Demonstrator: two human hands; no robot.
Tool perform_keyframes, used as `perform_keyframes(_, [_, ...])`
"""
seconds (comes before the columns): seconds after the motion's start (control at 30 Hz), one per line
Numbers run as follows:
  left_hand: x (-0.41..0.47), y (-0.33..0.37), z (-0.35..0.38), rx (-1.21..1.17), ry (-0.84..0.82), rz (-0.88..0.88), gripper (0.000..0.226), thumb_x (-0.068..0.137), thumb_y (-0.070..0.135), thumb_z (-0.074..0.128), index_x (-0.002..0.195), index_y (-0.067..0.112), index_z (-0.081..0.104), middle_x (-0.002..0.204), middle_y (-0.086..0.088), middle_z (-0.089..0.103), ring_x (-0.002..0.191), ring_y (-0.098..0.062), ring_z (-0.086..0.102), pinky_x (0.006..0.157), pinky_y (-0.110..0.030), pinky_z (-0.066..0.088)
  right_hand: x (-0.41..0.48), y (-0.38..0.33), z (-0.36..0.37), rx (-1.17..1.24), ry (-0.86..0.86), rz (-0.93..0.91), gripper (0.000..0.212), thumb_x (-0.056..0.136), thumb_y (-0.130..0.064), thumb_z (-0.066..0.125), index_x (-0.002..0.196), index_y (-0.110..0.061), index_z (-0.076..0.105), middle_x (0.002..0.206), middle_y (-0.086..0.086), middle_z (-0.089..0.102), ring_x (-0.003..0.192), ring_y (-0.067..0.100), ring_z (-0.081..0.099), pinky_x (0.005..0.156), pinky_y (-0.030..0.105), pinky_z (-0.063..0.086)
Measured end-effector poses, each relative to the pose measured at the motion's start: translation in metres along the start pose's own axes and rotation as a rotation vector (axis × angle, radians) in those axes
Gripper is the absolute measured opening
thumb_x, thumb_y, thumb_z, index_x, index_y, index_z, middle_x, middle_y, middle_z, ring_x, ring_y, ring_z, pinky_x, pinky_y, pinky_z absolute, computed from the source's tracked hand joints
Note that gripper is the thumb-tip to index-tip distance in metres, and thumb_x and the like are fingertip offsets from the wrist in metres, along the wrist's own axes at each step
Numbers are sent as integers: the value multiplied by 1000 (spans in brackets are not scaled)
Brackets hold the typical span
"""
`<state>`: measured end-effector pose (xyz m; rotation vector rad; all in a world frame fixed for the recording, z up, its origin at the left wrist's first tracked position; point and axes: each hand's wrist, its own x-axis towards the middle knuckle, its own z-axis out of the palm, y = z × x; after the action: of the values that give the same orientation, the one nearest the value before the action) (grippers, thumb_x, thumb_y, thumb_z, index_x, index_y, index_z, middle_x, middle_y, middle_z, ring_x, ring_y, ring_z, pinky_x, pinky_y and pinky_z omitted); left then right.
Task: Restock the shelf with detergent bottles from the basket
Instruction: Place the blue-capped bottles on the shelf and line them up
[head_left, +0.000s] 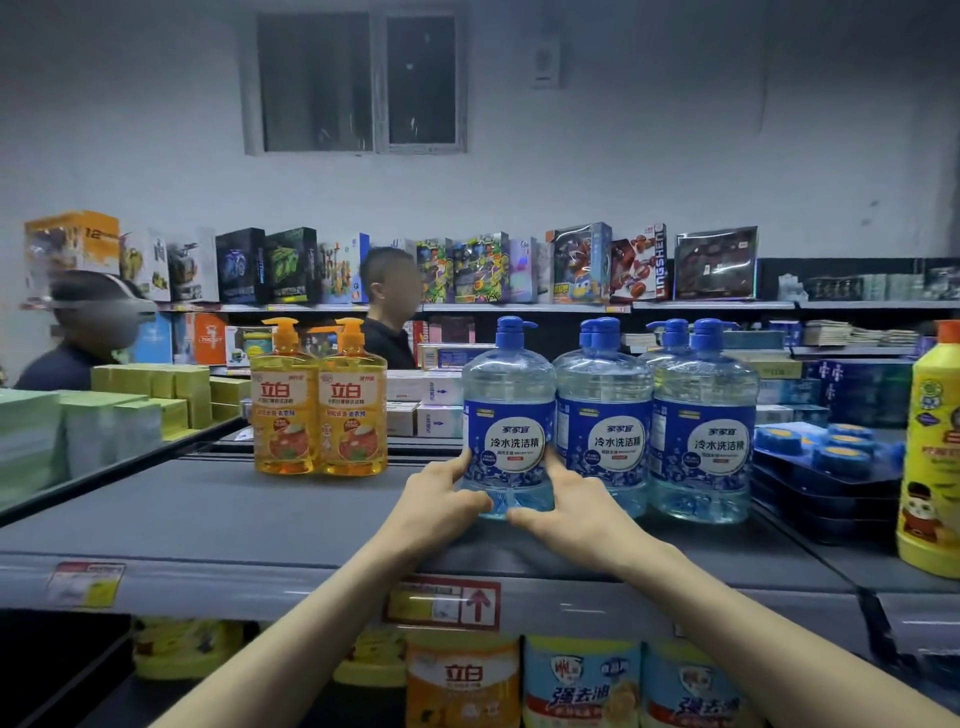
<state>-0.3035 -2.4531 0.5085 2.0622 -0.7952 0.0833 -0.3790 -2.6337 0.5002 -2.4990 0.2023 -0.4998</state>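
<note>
A clear blue detergent bottle (508, 415) with a blue pump and blue label stands upright on the grey top shelf (218, 519). My left hand (441, 493) grips its lower left side, and my right hand (566, 506) grips its lower right side, thumbs at the base. To its right stand more matching blue bottles (701, 426), touching one another. Two orange pump bottles (319, 410) stand further left on the same shelf. The basket is out of view.
A yellow bottle (932, 457) stands at the right edge. Blue round packs (831, 452) lie behind the blue bottles, green boxes (130, 410) at the left. More bottles (582, 686) fill the shelf below. Two people (389, 312) stand beyond, before toy shelves.
</note>
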Motion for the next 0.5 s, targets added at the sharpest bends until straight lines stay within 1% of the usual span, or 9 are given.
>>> perform_keyframes(0.1, [4, -2, 0, -4, -32, -10, 70, 87, 13, 69, 151, 34, 53, 124, 18, 65, 117, -7, 60, 97, -19, 43, 0, -2, 5, 19, 32, 19, 84, 85, -52, 70, 159, -40, 31, 146, -1, 62, 131, 26, 59, 113, 36, 47])
perform_keyframes(0.2, [4, -10, -1, -68, -44, -25, 81, 87, 12, 71, 155, 45, 42, 124, 26, 61, 117, 1, 60, 103, -21, 44, -6, -2, 9, 12, 61, 23, 63, 85, -46, 67, 145, -38, 49, 129, -5, 71, 116, 22, 66, 103, 36, 52])
perform_keyframes(0.23, [3, -12, 0, -82, -32, -39, 78, 87, 12, 70, 154, 42, 43, 121, 25, 61, 112, 4, 61, 102, -21, 45, -8, -2, 10, 11, 67, 27, 55, 86, -43, 66, 139, -35, 54, 125, -5, 72, 110, 20, 67, 99, 34, 53])
perform_keyframes(0.3, [2, -12, 3, -45, -4, -62, 62, 89, 15, 68, 149, 28, 58, 115, 20, 65, 106, 1, 64, 96, -20, 49, -11, 0, 11, -1, 72, 44, 45, 90, -38, 65, 133, -28, 60, 122, -1, 72, 101, 18, 63, 91, 31, 50])
perform_keyframes(0.33, [1, -12, 4, -1, -4, -62, 54, 90, 17, 67, 143, 24, 64, 113, 17, 68, 102, 1, 66, 90, -16, 50, -11, -1, 12, -10, 81, 50, 44, 91, -37, 65, 133, -25, 61, 122, 1, 71, 101, 19, 62, 90, 31, 49])
perform_keyframes(0.4, [0, -11, 7, 77, -14, -36, 40, 90, 20, 65, 129, 23, 72, 105, 14, 74, 90, 6, 66, 71, -3, 45, -13, -2, 13, -28, 96, 53, 43, 88, -42, 62, 128, -25, 62, 117, 0, 71, 100, 20, 64, 91, 34, 54])
perform_keyframes(0.43, [0, -11, 8, 104, -14, -23, 35, 90, 20, 65, 124, 21, 74, 100, 12, 75, 84, 7, 65, 65, -2, 44, -13, -4, 14, -37, 95, 57, 43, 86, -45, 60, 125, -27, 62, 113, -1, 71, 99, 20, 66, 91, 36, 56])
perform_keyframes(0.47, [1, -11, 8, 120, -18, -21, 33, 90, 20, 65, 121, 19, 74, 96, 11, 75, 80, 5, 65, 63, -3, 43, -14, -5, 14, -49, 91, 58, 43, 85, -47, 58, 122, -27, 62, 110, -1, 71, 97, 20, 66, 91, 38, 57])
perform_keyframes(0.5, [1, -12, 9, 136, -29, -22, 33, 90, 21, 65, 121, 20, 74, 96, 10, 75, 81, 2, 66, 65, -4, 45, -14, -5, 14, -54, 88, 58, 43, 84, -49, 57, 121, -28, 61, 108, -1, 70, 97, 20, 66, 91, 40, 57])
